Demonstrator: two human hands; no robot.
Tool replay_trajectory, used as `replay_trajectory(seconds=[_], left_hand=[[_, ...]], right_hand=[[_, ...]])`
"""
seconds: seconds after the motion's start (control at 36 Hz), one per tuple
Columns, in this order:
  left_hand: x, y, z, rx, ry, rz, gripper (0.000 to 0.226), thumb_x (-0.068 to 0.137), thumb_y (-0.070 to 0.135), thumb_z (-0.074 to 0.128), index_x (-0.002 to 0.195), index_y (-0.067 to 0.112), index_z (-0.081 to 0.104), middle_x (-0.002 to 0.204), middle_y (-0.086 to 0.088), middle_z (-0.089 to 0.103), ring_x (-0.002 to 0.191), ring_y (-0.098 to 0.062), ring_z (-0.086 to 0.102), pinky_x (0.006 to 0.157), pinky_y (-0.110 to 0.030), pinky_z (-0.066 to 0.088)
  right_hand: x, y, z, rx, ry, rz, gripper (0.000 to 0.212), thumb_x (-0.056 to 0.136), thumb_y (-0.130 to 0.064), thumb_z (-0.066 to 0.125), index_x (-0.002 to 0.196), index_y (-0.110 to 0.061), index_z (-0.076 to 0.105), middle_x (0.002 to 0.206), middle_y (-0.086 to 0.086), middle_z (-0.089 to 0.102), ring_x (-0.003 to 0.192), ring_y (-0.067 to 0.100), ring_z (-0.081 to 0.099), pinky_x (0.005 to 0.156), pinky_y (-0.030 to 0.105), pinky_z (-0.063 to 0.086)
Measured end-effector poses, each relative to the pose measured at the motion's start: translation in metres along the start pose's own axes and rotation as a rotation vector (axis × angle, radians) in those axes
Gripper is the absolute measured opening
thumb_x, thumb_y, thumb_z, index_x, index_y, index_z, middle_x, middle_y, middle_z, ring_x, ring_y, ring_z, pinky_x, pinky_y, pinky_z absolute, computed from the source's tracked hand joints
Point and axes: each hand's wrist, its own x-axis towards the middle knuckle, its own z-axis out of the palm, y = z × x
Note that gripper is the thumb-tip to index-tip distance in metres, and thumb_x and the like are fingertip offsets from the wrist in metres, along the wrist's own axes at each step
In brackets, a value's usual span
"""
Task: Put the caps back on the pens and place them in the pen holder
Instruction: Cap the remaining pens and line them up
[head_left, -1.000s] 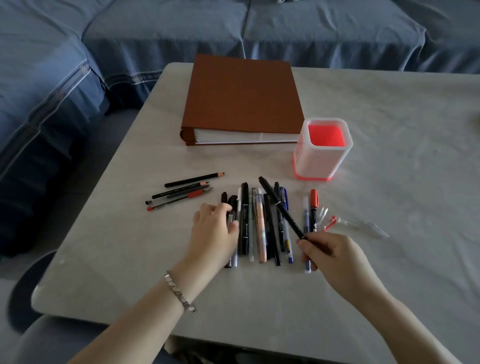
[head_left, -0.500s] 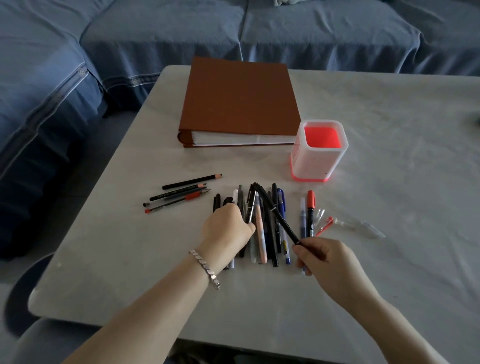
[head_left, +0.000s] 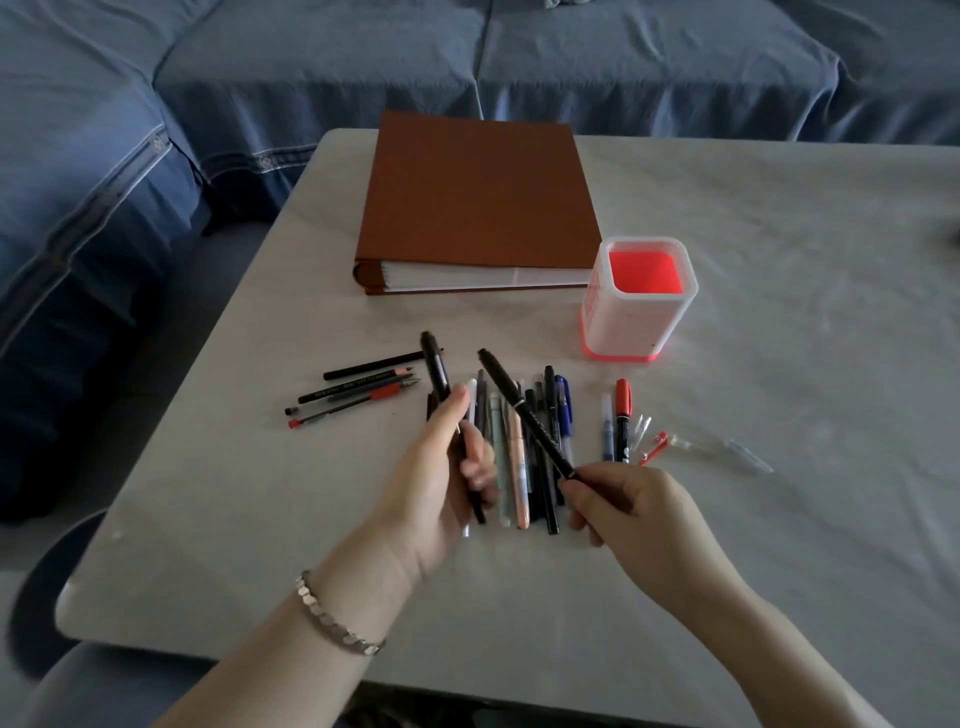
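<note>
My left hand (head_left: 439, 483) grips a black pen (head_left: 437, 371) raised off the table, its top end pointing away from me. My right hand (head_left: 631, 512) pinches the near end of a second black pen (head_left: 522, 410), which slants up to the left above a row of several pens (head_left: 519, 457) lying side by side on the table. The white pen holder (head_left: 636, 319) with a red inside and base stands upright behind the row, to the right. A red-capped marker (head_left: 622, 410) and some clear and red loose caps (head_left: 660, 444) lie right of the row.
A brown binder (head_left: 478, 202) lies flat behind the pens, beside the holder. Three dark pencils and a red-tipped pen (head_left: 358, 392) lie left of the row. The grey table (head_left: 805, 415) ends close to me; a blue-covered sofa (head_left: 156, 130) wraps its far and left sides.
My left hand has picked a black pen out of the row and lifted it to the left. My right hand holds its pen in much the same place.
</note>
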Motion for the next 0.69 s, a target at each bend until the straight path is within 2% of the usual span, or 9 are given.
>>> replay_trajectory(seconds=[0.08,0.17,0.25,0.33,0.42,0.47,0.56,0.61,0.69], left_hand=[[-0.002,-0.008,0.006,-0.025,0.013,-0.032,0.050,0.078,0.050,0.051,0.045,0.012,0.052,0.056,-0.001,0.053,0.059,-0.014,0.053,0.067,-0.032,0.047],[-0.006,-0.014,0.014,-0.068,-0.071,0.013,0.041,0.068,0.049,0.052,0.072,0.013,0.072,0.083,-0.002,0.061,0.078,-0.012,0.058,0.078,-0.032,0.045],[-0.009,-0.015,0.024,-0.165,-0.115,0.074,0.043,0.069,0.045,0.050,0.092,0.014,0.069,0.094,0.001,0.066,0.082,-0.006,0.065,0.081,-0.024,0.049],[-0.010,-0.013,0.032,-0.227,-0.071,0.168,0.038,0.079,0.038,0.048,0.101,0.011,0.063,0.100,0.000,0.065,0.089,-0.006,0.066,0.087,-0.023,0.048],[-0.011,-0.011,0.038,-0.240,0.010,0.252,0.031,0.093,0.029,0.041,0.103,0.008,0.061,0.097,-0.003,0.063,0.082,-0.006,0.068,0.083,-0.022,0.050],[-0.011,-0.008,0.040,-0.269,0.084,0.300,0.031,0.095,0.029,0.039,0.099,0.009,0.062,0.091,-0.003,0.063,0.077,-0.006,0.069,0.081,-0.023,0.051],[-0.009,0.000,0.037,-0.272,0.178,0.357,0.035,0.096,0.032,0.037,0.095,0.011,0.065,0.086,0.000,0.060,0.072,-0.004,0.068,0.074,-0.019,0.055],[-0.010,0.003,0.035,-0.210,0.219,0.373,0.036,0.097,0.033,0.035,0.093,0.014,0.066,0.084,0.002,0.057,0.070,-0.002,0.068,0.072,-0.018,0.054],[-0.015,0.001,0.038,-0.136,0.241,0.390,0.037,0.098,0.034,0.031,0.092,0.020,0.065,0.082,0.004,0.053,0.072,0.002,0.067,0.080,-0.019,0.048]], right_hand=[[0.001,-0.007,0.001,-0.021,0.017,-0.052,0.026,0.087,-0.023,0.056,0.063,-0.019,0.062,0.057,0.005,0.060,0.048,0.007,0.043,0.047,0.020,0.037],[0.002,-0.012,-0.003,-0.046,0.056,-0.108,0.026,0.087,-0.023,0.056,0.063,-0.018,0.061,0.050,0.001,0.048,0.046,0.008,0.036,0.046,0.017,0.033],[0.000,-0.019,-0.006,-0.077,0.017,-0.152,0.023,0.088,-0.023,0.056,0.067,-0.017,0.065,0.048,-0.003,0.043,0.045,0.008,0.035,0.044,0.016,0.030],[-0.003,-0.024,-0.008,-0.115,-0.059,-0.208,0.022,0.089,-0.023,0.054,0.073,-0.016,0.067,0.054,0.004,0.052,0.044,0.006,0.039,0.045,0.014,0.031],[-0.008,-0.025,-0.011,-0.085,-0.024,-0.209,0.017,0.088,-0.024,0.055,0.079,-0.021,0.070,0.060,0.007,0.060,0.048,0.009,0.042,0.049,0.018,0.034],[-0.010,-0.021,-0.016,-0.071,0.049,-0.179,0.018,0.087,-0.023,0.056,0.073,-0.026,0.067,0.061,0.006,0.062,0.056,0.018,0.050,0.054,0.024,0.040],[-0.014,-0.018,-0.025,-0.063,0.124,-0.161,0.026,0.087,-0.020,0.055,0.067,-0.036,0.060,0.064,0.003,0.065,0.068,0.014,0.055,0.062,0.019,0.043],[-0.017,-0.020,-0.026,-0.029,0.088,-0.122,0.031,0.089,-0.015,0.050,0.072,-0.040,0.058,0.065,-0.003,0.064,0.063,0.014,0.055,0.058,0.017,0.042],[-0.017,-0.024,-0.020,0.135,-0.011,-0.020,0.040,0.088,-0.005,0.040,0.072,-0.033,0.065,0.054,-0.007,0.053,0.049,0.013,0.043,0.056,0.030,0.037]])
